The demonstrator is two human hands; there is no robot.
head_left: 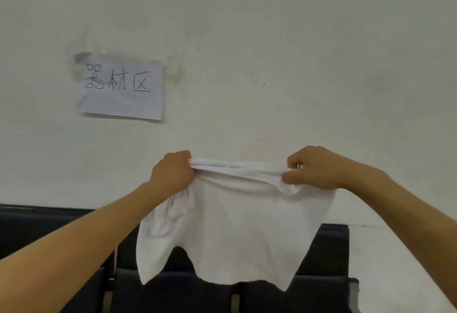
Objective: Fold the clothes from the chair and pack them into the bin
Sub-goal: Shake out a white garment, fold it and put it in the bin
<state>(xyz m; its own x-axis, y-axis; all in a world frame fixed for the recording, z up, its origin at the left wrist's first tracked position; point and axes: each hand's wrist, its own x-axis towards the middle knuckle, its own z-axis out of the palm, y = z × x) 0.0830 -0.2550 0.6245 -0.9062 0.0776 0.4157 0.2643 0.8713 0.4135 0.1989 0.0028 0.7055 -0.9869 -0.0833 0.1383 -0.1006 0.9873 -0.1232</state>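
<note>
Against a pale wall with a paper sign (121, 87), the left hand (173, 171) and right hand (319, 168) each pinch a bunched top edge of the white garment (232, 226). It hangs spread above the dark chairs (331, 251), probably to straighten it for folding; no bin shows.

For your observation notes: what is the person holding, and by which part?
A white garment, held up by its bunched top edge: left hand grips one end, right hand the other.
</note>
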